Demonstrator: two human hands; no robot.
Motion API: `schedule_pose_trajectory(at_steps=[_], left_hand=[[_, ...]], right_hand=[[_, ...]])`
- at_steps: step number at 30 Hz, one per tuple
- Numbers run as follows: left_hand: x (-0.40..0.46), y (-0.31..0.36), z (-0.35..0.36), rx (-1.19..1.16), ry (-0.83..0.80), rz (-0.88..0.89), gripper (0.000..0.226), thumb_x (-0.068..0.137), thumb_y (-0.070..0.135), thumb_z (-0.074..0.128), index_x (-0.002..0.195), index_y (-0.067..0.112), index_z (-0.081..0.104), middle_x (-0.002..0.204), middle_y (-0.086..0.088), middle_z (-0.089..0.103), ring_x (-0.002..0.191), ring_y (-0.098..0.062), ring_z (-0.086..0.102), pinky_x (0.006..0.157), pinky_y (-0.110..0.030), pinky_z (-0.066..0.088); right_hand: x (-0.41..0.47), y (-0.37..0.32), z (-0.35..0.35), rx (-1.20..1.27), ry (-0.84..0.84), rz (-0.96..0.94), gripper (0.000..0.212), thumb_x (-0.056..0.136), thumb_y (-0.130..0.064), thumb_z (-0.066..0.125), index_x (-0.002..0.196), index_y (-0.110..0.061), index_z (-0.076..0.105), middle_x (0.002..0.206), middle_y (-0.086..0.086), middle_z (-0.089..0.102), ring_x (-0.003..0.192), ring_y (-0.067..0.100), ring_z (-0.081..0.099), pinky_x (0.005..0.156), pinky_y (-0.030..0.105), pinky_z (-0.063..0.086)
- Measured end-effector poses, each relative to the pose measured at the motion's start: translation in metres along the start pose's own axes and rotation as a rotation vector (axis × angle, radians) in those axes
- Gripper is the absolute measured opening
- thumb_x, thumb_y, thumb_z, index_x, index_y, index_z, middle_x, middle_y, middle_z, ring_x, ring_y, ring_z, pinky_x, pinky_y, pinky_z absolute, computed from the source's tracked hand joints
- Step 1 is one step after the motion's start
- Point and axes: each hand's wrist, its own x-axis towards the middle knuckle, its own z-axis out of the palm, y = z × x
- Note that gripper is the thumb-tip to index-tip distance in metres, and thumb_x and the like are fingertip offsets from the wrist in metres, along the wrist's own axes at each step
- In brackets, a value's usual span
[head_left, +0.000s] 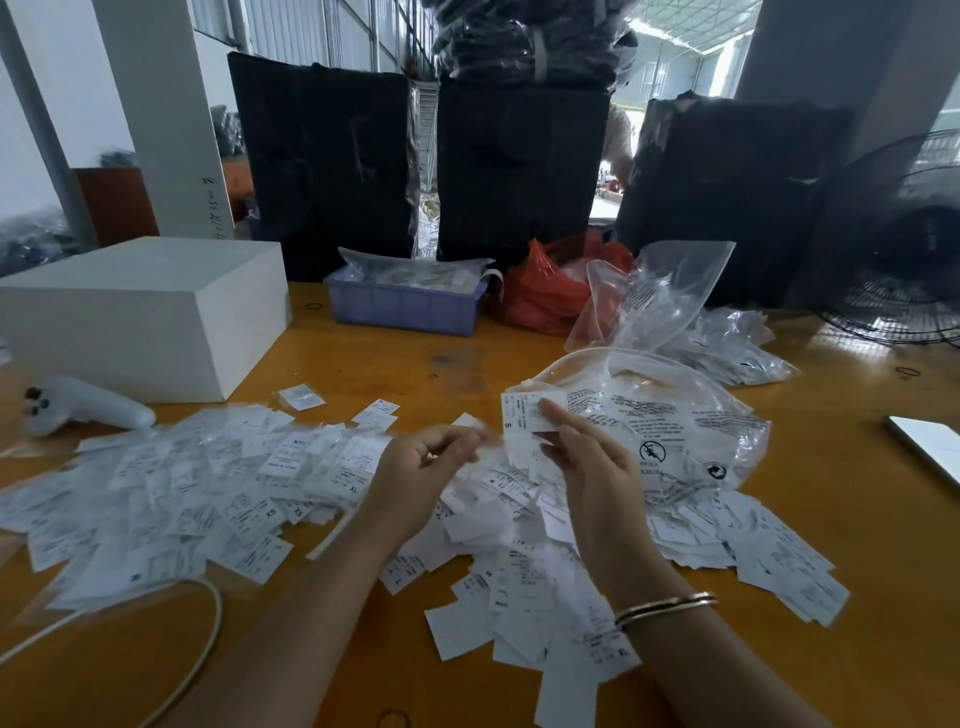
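Several white size labels (218, 483) lie scattered in a wide heap across the orange table (810, 519). My right hand (587, 467) holds a small stack of labels (522, 415) upright, with an S showing on the top one. My left hand (426, 467) is just left of it, fingers curled, pinching a blurred label at its fingertips. A clear printed plastic bag (675, 415) lies right behind my right hand.
A white box (140, 306) and a white handheld controller (78, 405) sit at the left. A lilac tray (405, 306), a red bag (545, 291), more clear bags (727, 343), a fan (904, 244) and a phone (930, 447) line the back and right. A white cable (202, 644) curves near the front.
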Motion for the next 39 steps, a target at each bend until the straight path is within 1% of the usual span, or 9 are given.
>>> schedule_pose_trajectory(at_steps=[3,8,13,17,21,25,32,36,39], left_hand=[[0.0,0.001,0.0,0.012,-0.015,0.008,0.022,0.08,0.056,0.053,0.083,0.044,0.071,0.08,0.021,0.069,0.078,0.007,0.062,0.062,-0.007,0.044],[0.001,0.0,0.002,0.04,-0.037,0.021,0.016,0.079,0.056,0.052,0.076,0.055,0.068,0.093,0.013,0.072,0.082,0.0,0.065,0.075,-0.026,0.051],[0.0,0.003,0.001,0.008,-0.033,0.046,0.02,0.08,0.053,0.053,0.081,0.046,0.072,0.08,0.022,0.07,0.078,0.005,0.063,0.066,-0.01,0.047],[0.0,0.002,0.0,-0.006,-0.027,0.048,0.021,0.081,0.048,0.053,0.088,0.038,0.07,0.077,0.023,0.069,0.077,0.006,0.063,0.065,-0.006,0.045],[0.0,0.003,0.001,-0.016,-0.03,0.054,0.016,0.081,0.047,0.054,0.084,0.042,0.069,0.077,0.025,0.068,0.077,0.008,0.062,0.064,-0.004,0.044],[0.0,0.0,0.001,-0.034,-0.034,0.043,0.019,0.079,0.049,0.055,0.085,0.039,0.07,0.079,0.02,0.07,0.078,0.005,0.063,0.065,-0.006,0.045],[0.001,0.0,0.001,-0.041,0.005,0.041,0.018,0.078,0.047,0.055,0.085,0.038,0.068,0.073,0.02,0.069,0.071,0.007,0.061,0.062,-0.007,0.045],[0.002,-0.002,0.001,-0.036,-0.018,0.05,0.016,0.085,0.039,0.055,0.087,0.034,0.07,0.075,0.021,0.068,0.074,0.006,0.062,0.065,-0.007,0.045],[0.002,-0.002,0.002,-0.04,-0.031,0.06,0.017,0.083,0.04,0.054,0.087,0.034,0.07,0.076,0.022,0.069,0.075,0.007,0.062,0.065,-0.007,0.045]], right_hand=[[0.0,-0.001,0.002,-0.047,0.093,-0.041,0.025,0.089,-0.009,0.06,0.093,-0.028,0.076,0.094,0.004,0.073,0.09,0.016,0.068,0.079,0.022,0.054],[-0.001,-0.002,0.003,-0.042,0.129,-0.063,0.036,0.087,-0.001,0.061,0.094,-0.034,0.074,0.094,0.002,0.073,0.087,0.017,0.07,0.078,0.028,0.056],[-0.002,0.0,0.002,-0.169,0.078,-0.074,0.036,0.086,0.003,0.06,0.099,-0.029,0.07,0.087,-0.003,0.073,0.079,0.006,0.069,0.068,0.011,0.05],[-0.002,0.002,0.002,-0.243,0.053,-0.092,0.036,0.087,0.001,0.059,0.102,-0.03,0.066,0.086,-0.007,0.072,0.082,0.006,0.068,0.07,0.012,0.051],[0.0,0.0,0.0,-0.09,0.112,-0.073,0.036,0.087,0.002,0.06,0.097,-0.032,0.071,0.091,0.0,0.073,0.087,0.014,0.069,0.077,0.022,0.055],[-0.001,0.004,0.001,-0.201,0.041,-0.086,0.037,0.087,0.001,0.06,0.098,-0.033,0.069,0.087,-0.001,0.073,0.081,0.009,0.068,0.069,0.016,0.052],[-0.001,0.008,0.001,-0.358,-0.001,-0.136,0.039,0.087,0.0,0.061,0.099,-0.036,0.067,0.088,0.017,0.065,0.074,0.037,0.056,0.072,0.042,0.053],[0.0,0.005,-0.002,-0.157,0.06,-0.108,0.038,0.087,0.002,0.058,0.095,-0.032,0.071,0.094,0.002,0.072,0.086,0.015,0.068,0.069,0.018,0.053],[0.001,0.005,-0.001,-0.129,0.056,-0.105,0.036,0.088,0.002,0.058,0.097,-0.03,0.071,0.095,0.002,0.072,0.085,0.01,0.069,0.07,0.013,0.051]])
